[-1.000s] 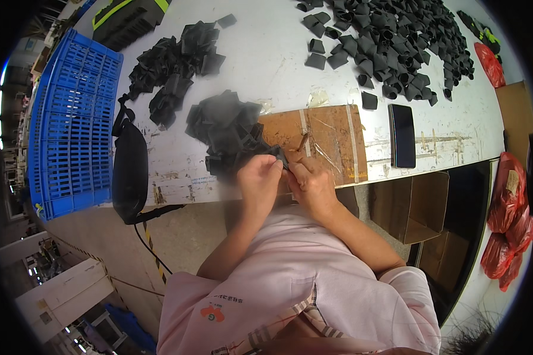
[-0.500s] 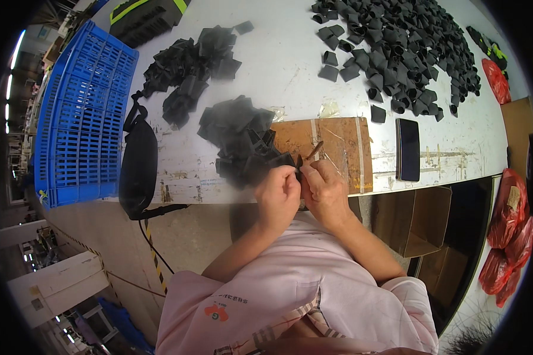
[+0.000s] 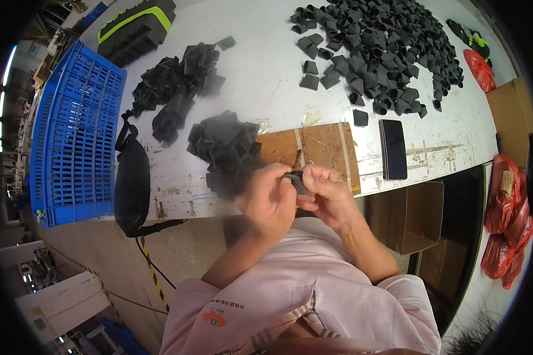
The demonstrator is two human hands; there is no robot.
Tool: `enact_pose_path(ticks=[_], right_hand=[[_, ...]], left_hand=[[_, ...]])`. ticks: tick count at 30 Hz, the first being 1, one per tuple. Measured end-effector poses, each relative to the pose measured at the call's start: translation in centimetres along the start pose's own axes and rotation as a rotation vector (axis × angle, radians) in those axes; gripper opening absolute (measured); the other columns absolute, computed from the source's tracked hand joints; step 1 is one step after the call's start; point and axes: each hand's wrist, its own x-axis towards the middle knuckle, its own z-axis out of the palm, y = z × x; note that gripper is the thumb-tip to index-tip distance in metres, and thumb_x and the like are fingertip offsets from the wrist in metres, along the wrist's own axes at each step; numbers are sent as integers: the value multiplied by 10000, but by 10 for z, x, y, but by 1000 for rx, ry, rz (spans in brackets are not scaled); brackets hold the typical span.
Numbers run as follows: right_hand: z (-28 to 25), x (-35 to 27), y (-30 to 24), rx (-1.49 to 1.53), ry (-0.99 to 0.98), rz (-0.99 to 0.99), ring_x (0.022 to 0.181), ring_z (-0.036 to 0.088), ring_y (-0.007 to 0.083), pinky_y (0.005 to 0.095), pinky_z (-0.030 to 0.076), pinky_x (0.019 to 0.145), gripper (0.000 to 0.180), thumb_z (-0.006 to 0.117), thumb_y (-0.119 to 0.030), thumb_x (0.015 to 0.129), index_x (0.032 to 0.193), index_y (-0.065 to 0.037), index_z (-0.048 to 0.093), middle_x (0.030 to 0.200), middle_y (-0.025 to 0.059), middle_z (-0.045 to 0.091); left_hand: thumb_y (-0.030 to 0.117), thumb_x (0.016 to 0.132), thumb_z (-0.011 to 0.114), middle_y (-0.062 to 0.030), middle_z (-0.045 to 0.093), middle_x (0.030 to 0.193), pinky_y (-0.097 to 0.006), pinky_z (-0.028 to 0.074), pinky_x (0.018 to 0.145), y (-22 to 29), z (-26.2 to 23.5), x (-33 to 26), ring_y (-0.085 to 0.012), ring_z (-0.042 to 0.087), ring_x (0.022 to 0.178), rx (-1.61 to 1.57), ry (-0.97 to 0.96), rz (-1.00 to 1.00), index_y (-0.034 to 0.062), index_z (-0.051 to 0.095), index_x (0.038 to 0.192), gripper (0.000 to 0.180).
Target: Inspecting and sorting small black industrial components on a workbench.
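Note:
Close together in front of my chest, both hands work on one small black fabric piece (image 3: 296, 182). My left hand (image 3: 267, 198) pinches its left side between thumb and fingers. On its other side, my right hand (image 3: 331, 195) grips the edge, fingers curled. A thin brown tool (image 3: 298, 158) sticks up just beyond the fingers; its kind and most of its length are hidden. Under and beyond the hands lies a brown board (image 3: 331, 148) with tape strips. Left of it is a heap of flat black fabric pieces (image 3: 222, 139), partly covered by my left hand.
A large pile of tube-shaped black pieces (image 3: 379, 59) spreads over the far right. At right lies a phone (image 3: 394, 148). A blue crate (image 3: 74, 136) and a black pouch (image 3: 132, 186) stand left. Under the table edge sits a cardboard box (image 3: 420, 219), with red bags (image 3: 503, 195) beyond.
The hands have turned, and the black piece now shows bunched between the fingertips of both. The brown tool points more upright. The whole view has shifted slightly.

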Motion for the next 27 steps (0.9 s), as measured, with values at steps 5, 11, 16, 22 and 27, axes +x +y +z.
enact_pose_path(ticks=[5,11,16,22,27], right_hand=[[29,12,-42,-716,41,-301,532,355,20,186,291,456,216,543,-225,866,730,-57,539,622,-61,455],[0,35,-34,-476,-70,-107,501,334,18,164,253,438,252,539,-273,868,711,-77,521,599,-62,429],[-1,27,-36,-571,-37,-129,520,376,49,192,308,463,246,549,-262,858,726,-56,526,615,-28,449],[18,6,-35,-1452,170,-984,707,521,238,313,444,569,396,666,-276,721,983,-5,546,840,109,518],[28,8,-30,-1668,140,-1114,673,516,239,311,437,515,376,693,-238,685,948,-3,563,837,108,534]], left_hand=[[-93,752,451,-161,577,848,-188,265,317,20,-18,49,-29,343,374,-1136,-62,-877,-25,466,949,209],[-56,810,426,-85,535,739,-183,227,315,-1,-21,55,-34,304,345,-1433,-215,-1146,-28,458,1019,214],[13,826,489,-71,555,802,-173,297,403,12,-12,46,-41,395,457,-834,-178,-797,-27,469,1052,230],[-25,736,567,-118,579,899,-237,442,703,8,-14,63,-169,558,786,-240,-279,45,-12,588,944,210],[-46,714,593,-99,588,813,-254,444,630,8,-11,60,-165,552,703,-268,-257,-53,-3,610,808,105]])
